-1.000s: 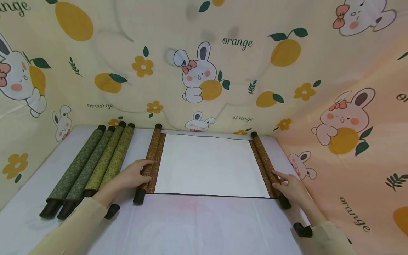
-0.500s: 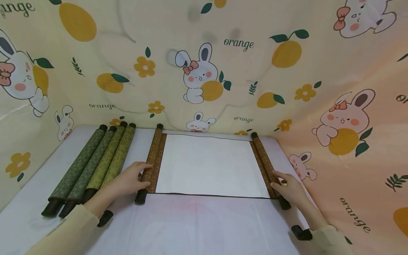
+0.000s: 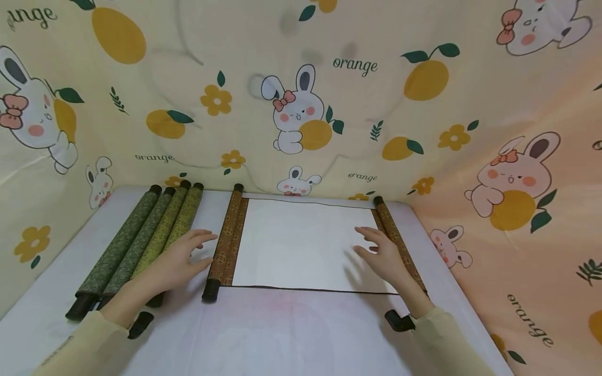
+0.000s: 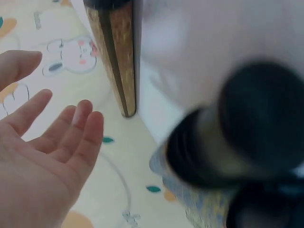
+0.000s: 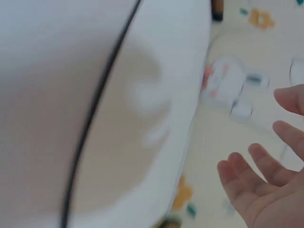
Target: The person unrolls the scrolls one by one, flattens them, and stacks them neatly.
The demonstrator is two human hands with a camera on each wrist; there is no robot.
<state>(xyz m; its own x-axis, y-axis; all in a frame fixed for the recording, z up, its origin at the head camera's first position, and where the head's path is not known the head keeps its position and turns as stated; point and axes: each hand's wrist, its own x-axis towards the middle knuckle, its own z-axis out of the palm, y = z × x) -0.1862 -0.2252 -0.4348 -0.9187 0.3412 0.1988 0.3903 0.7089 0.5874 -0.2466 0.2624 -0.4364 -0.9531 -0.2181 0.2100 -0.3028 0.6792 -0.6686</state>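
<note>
An unrolled hanging scroll lies across the white table, its blank white sheet framed by brown patterned strips. Its left roller and right roller are brown with black end knobs. My left hand is just left of the left roller, thumb and fingers spread apart with nothing in them. Over the right part of the sheet hovers my right hand, fingers loosely extended, casting a shadow on the paper; its forearm covers part of the right roller. Both wrist views show empty palms, the left and the right.
Rolled scrolls lie side by side at the left: two green and two yellow-green, partly behind my left arm. A cloth backdrop printed with rabbits and oranges rises behind the table and along its sides. Small black devices sit at both wrists.
Both hands have let go of the rollers. The left hand has drawn back slightly left; the right has lifted and moved left over the sheet. The scroll stays spread out.
</note>
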